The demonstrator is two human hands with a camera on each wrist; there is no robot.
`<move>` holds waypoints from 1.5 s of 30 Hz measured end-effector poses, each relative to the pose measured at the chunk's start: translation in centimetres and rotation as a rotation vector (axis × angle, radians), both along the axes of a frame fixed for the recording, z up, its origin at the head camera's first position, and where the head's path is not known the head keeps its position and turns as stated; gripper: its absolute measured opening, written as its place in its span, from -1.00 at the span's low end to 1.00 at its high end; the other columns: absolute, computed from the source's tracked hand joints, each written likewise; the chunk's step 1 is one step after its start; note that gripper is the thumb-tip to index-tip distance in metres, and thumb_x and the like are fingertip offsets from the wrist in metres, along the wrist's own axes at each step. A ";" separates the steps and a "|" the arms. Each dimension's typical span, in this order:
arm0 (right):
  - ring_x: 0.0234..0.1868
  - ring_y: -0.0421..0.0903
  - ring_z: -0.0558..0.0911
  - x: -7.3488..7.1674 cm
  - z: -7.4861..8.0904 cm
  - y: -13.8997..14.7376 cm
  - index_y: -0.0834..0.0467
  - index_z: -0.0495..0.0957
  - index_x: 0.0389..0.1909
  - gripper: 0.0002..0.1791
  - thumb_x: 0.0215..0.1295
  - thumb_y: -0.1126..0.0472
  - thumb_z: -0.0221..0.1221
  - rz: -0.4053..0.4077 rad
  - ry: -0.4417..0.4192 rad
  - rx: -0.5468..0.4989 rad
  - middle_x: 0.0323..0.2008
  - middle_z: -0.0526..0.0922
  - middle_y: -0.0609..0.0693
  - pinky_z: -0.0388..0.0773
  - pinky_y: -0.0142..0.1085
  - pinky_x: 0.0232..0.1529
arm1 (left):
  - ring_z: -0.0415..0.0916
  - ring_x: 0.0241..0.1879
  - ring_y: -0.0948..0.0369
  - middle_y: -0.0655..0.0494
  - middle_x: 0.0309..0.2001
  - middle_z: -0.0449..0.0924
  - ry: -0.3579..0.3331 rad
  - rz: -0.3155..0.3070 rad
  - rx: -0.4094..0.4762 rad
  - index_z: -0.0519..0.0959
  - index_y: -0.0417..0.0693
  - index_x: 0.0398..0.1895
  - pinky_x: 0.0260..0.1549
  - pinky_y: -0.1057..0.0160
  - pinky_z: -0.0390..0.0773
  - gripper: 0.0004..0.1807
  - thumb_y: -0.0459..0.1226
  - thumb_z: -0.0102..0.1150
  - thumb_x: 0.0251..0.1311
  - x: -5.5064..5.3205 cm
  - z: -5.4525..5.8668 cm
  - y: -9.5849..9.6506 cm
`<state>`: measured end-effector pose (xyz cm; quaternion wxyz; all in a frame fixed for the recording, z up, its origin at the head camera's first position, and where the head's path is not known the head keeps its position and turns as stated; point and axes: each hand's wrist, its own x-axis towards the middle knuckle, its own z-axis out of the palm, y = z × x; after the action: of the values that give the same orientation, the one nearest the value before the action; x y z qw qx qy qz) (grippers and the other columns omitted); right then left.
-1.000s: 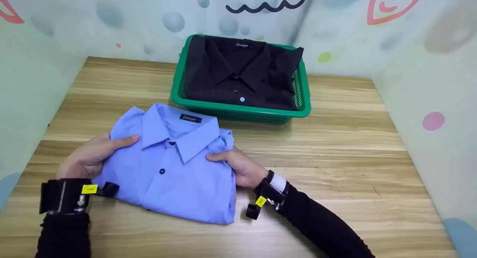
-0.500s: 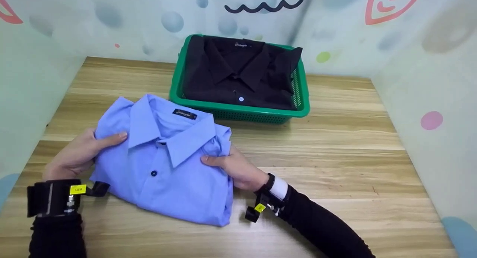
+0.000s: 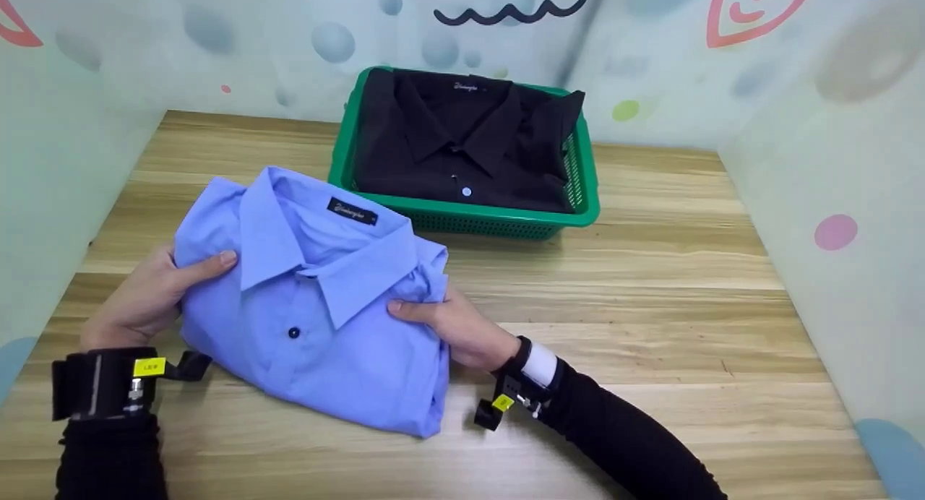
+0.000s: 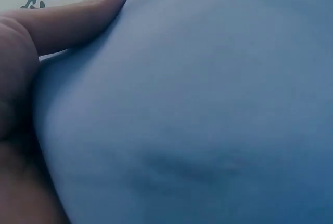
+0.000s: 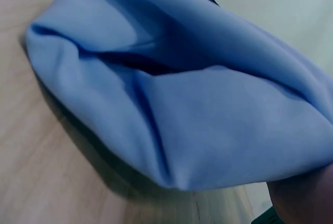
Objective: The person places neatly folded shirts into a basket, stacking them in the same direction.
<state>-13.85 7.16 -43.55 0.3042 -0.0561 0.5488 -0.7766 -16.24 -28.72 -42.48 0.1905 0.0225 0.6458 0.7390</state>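
A folded light blue shirt (image 3: 347, 370) with a collar, a dark label and a dark button is held between both hands, collar side away from me. My left hand (image 3: 148, 298) grips its left edge, thumb on top and fingers hidden beneath. On the opposite edge, my right hand (image 3: 470, 330) pinches the cloth the same way, thumb over the front. The left wrist view shows the thumb (image 4: 78, 24) lying along the blue cloth. In the right wrist view the shirt's folded side (image 5: 223, 125) bulges in layers, with a shadow on the table under it.
Behind the blue shirt stands a green plastic basket (image 3: 462, 222) holding a folded black shirt (image 3: 462, 164). Its front left corner is close to the blue collar. Patterned walls (image 3: 816, 196) border the wooden table (image 3: 650, 305) at the back and sides.
The blue shirt has shifted left and its collar end has risen, tilting it toward me. My left hand moved left with it, while the right hand moved only slightly. Basket and black shirt stayed put.
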 end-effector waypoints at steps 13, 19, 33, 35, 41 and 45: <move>0.06 0.09 0.59 -0.1 0.0 0.1 0.21 0.43 0.07 -0.63 0.27 0.39 0.24 -0.033 -0.036 -0.008 0.03 0.58 0.15 0.50 -0.08 0.10 | 0.66 -0.19 0.05 -0.08 -0.16 0.68 0.005 0.049 0.054 0.55 -0.22 -0.03 -0.21 0.10 0.65 -0.83 -0.34 0.11 0.40 -0.2 0.2 0.6; 0.08 0.08 0.57 -0.5 0.8 1.3 0.24 0.41 0.13 -0.58 0.27 0.41 0.23 -0.028 0.039 0.022 0.05 0.57 0.15 0.48 -0.09 0.13 | 0.65 -0.18 0.06 -0.06 -0.14 0.65 0.049 0.083 0.091 0.51 -0.20 -0.01 -0.21 0.12 0.64 -0.82 -0.36 0.11 0.40 0.3 0.3 1.5; -0.04 0.05 0.64 -2.9 3.2 5.4 0.33 0.54 0.04 -0.69 0.29 0.36 0.24 -0.087 0.245 0.192 -0.07 0.64 0.14 0.55 -0.09 0.05 | 0.61 -0.10 0.12 -0.04 -0.09 0.63 0.090 0.206 0.188 0.49 -0.27 0.01 -0.11 0.21 0.60 -0.75 -0.37 0.21 0.33 0.1 1.0 5.7; -0.07 0.04 0.65 -3.1 3.5 5.9 0.34 0.57 -0.01 -0.73 0.30 0.35 0.24 -0.093 0.276 0.223 -0.11 0.65 0.14 0.56 -0.09 0.03 | 0.59 -0.07 0.12 -0.04 -0.06 0.62 0.099 0.224 0.190 0.46 -0.29 0.04 -0.08 0.22 0.59 -0.70 -0.35 0.23 0.32 0.3 1.2 6.2; -0.08 0.04 0.64 -3.7 4.4 7.3 0.32 0.58 -0.06 -0.77 0.29 0.35 0.25 -0.120 0.335 0.261 -0.13 0.64 0.13 0.56 -0.09 0.02 | 0.60 -0.07 0.10 -0.07 -0.06 0.63 0.095 0.274 0.219 0.42 -0.33 0.06 -0.07 0.20 0.59 -0.61 -0.31 0.29 0.28 0.3 1.6 8.3; -0.06 0.04 0.63 -4.2 4.8 8.5 0.31 0.58 -0.06 -0.76 0.28 0.34 0.26 -0.145 0.328 0.303 -0.12 0.64 0.13 0.56 -0.09 0.02 | 0.63 -0.15 0.10 -0.06 -0.13 0.67 0.103 0.291 0.172 0.49 -0.31 -0.01 -0.13 0.20 0.62 -0.64 -0.27 0.33 0.25 -0.1 1.6 9.7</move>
<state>-18.00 15.70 -38.79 0.1596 -0.0955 0.7039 -0.6856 -16.36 -18.98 -40.84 0.0457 -0.0169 0.5855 0.8092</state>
